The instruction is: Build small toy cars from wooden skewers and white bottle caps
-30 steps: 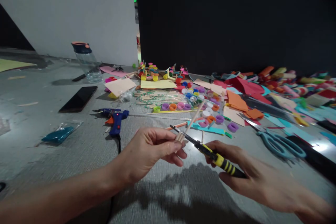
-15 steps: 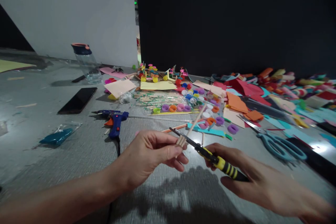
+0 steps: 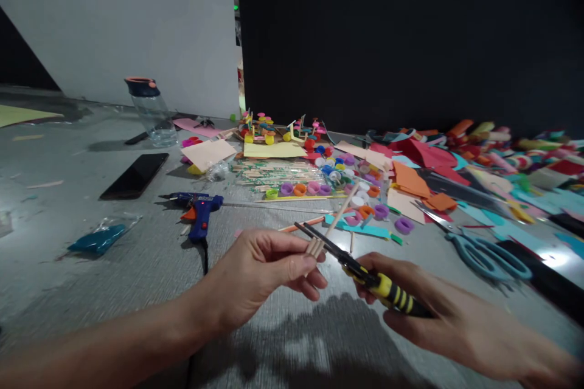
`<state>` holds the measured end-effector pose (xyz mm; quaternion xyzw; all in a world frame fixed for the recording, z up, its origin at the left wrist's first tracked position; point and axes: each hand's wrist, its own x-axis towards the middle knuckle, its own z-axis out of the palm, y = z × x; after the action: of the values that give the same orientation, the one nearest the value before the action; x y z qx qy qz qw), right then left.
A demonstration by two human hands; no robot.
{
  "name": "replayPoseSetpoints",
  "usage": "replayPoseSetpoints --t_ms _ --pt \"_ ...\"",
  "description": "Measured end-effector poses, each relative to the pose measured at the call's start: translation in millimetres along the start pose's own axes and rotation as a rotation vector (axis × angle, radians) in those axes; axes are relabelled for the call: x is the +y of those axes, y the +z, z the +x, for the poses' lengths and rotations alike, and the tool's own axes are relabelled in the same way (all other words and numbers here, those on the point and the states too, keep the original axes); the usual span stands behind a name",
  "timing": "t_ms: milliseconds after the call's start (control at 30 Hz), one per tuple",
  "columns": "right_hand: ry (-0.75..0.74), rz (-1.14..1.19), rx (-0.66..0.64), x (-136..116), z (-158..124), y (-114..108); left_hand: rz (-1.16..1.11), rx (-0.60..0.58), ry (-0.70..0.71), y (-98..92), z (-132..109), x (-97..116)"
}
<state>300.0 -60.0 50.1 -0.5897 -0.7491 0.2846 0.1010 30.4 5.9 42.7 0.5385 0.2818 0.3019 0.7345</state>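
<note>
The jaws of the yellow-and-black long-nosed pliers (image 3: 353, 268) had spread wider than half a second earlier, while the left hand (image 3: 274, 264) and right hand (image 3: 440, 316), apart from each other, had barely shifted. The left pinched a bunch of wooden sticks (image 3: 314, 247) above the counter (image 3: 137, 282), one longer stick (image 3: 342, 213) slanting toward 1 o'clock; the right, near 4 o'clock from the bunch, gripped the pliers, whose contact with the wood could not be told. From the bunch, the blue glue gun (image 3: 201, 219) lay between 9 and 10 o'clock, the teal-handled scissors (image 3: 451, 230) at 3.
</note>
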Motion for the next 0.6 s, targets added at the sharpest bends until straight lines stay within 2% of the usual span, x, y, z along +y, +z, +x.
replayPoseSetpoints --t_ms 300,600 --pt "0.073 -0.045 -0.059 -10.0 -4.0 -4.7 -0.031 0.027 -0.012 2.7 -1.2 1.6" --pt "0.113 -0.046 -0.087 -4.6 -3.3 -1.9 -0.035 0.025 -0.002 2.3 -0.6 0.0"
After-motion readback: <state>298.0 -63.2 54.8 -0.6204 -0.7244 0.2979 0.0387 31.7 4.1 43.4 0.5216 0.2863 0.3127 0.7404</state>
